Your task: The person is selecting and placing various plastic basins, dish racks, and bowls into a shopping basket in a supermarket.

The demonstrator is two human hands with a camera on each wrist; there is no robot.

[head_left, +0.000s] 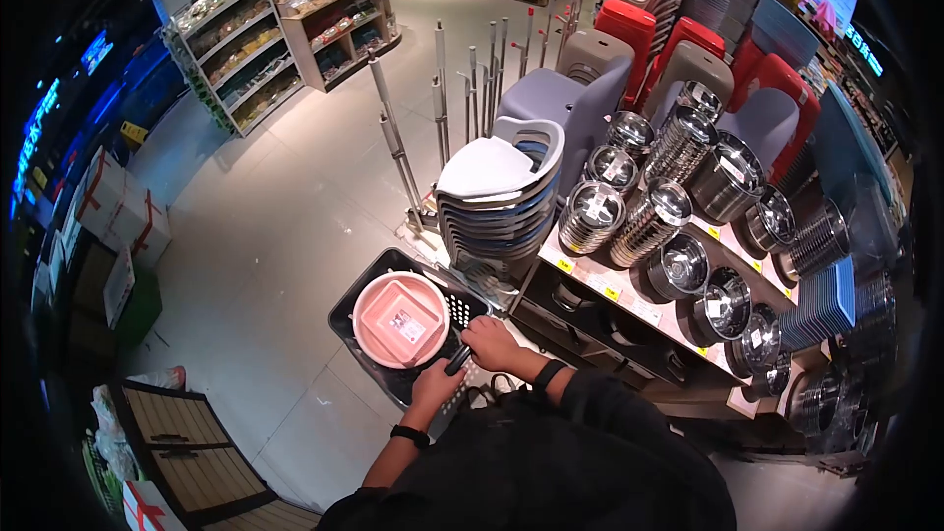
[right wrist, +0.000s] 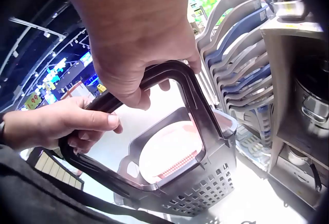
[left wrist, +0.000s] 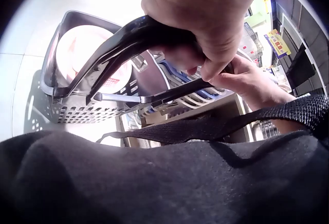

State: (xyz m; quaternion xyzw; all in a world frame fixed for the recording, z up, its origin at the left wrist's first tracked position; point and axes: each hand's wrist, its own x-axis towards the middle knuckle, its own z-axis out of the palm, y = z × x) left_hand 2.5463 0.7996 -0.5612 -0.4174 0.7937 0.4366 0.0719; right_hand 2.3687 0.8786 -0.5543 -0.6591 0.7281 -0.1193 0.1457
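Observation:
A dark grey shopping basket (head_left: 344,310) with a perforated wall stands out in front of the person. Inside it lies a round pink basin (head_left: 366,339), with a smaller square pink container (head_left: 401,318) bearing a white label set in it. My left hand (head_left: 433,390) grips the basket's black handle (right wrist: 198,103) on one side, its fingers and thumb curled round the bar. Further along that handle, my right hand (head_left: 494,344) curls over it from above. The right wrist view shows both hands on the bar, with the basin partly hidden behind the basket's wall.
Right of the basket rises a stack of plastic stools (head_left: 487,172). Shelves carry shiny steel pots (head_left: 678,265) with price tags. Metal poles (head_left: 398,152) stand behind the basket. Wooden-slatted furniture (head_left: 187,423) is at lower left; a snack rack (head_left: 241,54) stands at the back.

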